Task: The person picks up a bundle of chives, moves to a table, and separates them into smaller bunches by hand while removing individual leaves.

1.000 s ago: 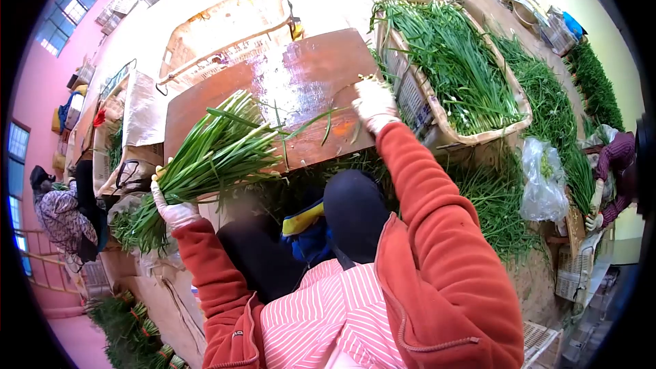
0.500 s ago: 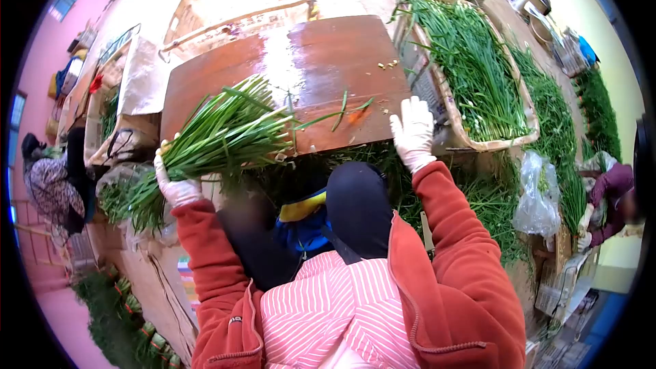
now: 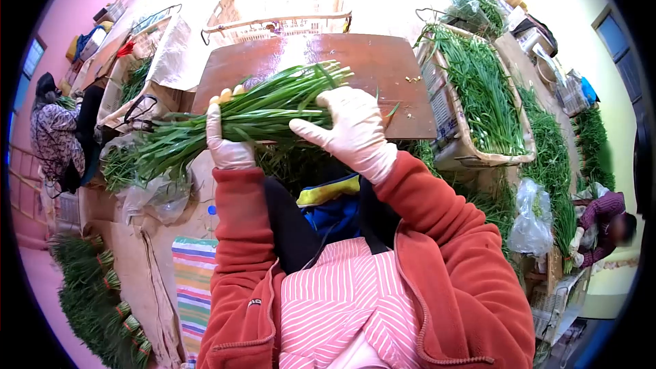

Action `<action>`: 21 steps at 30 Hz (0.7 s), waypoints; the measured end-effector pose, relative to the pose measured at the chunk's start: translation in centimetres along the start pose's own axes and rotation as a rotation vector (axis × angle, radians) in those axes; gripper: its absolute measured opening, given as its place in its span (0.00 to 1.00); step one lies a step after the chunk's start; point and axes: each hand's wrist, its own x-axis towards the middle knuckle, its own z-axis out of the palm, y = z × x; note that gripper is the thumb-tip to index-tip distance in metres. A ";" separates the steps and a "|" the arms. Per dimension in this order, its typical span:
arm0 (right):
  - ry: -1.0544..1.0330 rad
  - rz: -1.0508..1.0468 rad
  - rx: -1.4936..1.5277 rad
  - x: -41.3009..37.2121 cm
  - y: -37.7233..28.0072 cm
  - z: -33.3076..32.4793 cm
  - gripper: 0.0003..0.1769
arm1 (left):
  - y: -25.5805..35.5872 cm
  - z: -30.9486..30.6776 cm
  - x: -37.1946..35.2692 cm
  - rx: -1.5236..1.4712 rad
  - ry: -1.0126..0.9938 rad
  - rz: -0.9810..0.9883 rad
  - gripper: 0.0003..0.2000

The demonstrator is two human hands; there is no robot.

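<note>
1. while tied bunches of greens (image 3: 75, 294) lie at the far left, a person in a patterned top (image 3: 58, 133) sits above them, beside a cloth-lined crate (image 3: 117, 120).
2. the left hand (image 3: 231, 142), gloved, is wrapped around a bundle of long green stalks (image 3: 273, 113), probably garlic chives, its thumb nearest the body and fingertips on the far side.
3. this bundle now lies more level, across the near edge of the brown board (image 3: 386, 58), leaves to the left and pale ends to the right.
4. the right hand (image 3: 355, 130), half a second ago flat at the board's right side, is now over the pale-end half, thumb and fingers apart; whether it presses the stalks, i cannot tell. both hands thus appear to share the bundle.
5. further right stand a crate full of loose greens (image 3: 488, 157) and a clear plastic bag (image 3: 530, 215).
</note>
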 end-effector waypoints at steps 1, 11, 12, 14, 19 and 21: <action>0.028 -0.024 0.006 0.1 -0.5 0.8 0.20 | -0.1 0.6 -0.3 0.008 -0.013 -0.005 0.12; -0.090 -0.068 -0.312 -2.7 0.5 -2.5 0.15 | -1.5 1.0 -0.1 -0.162 -0.105 -0.285 0.13; -0.091 -0.051 -0.387 -3.5 0.8 -3.3 0.15 | -1.5 1.0 -0.2 -0.169 -0.108 -0.310 0.13; 0.020 -0.056 -0.439 -5.9 2.6 -5.0 0.14 | -1.5 0.5 -0.1 -0.167 -0.116 -0.341 0.13; 0.002 0.539 -0.135 -14.9 10.7 -9.3 0.13 | -1.5 -1.7 1.4 -0.281 -0.080 -0.363 0.13; 0.028 0.912 0.056 -18.4 14.2 -10.2 0.14 | -1.4 -1.9 1.3 -0.296 -0.065 -0.348 0.14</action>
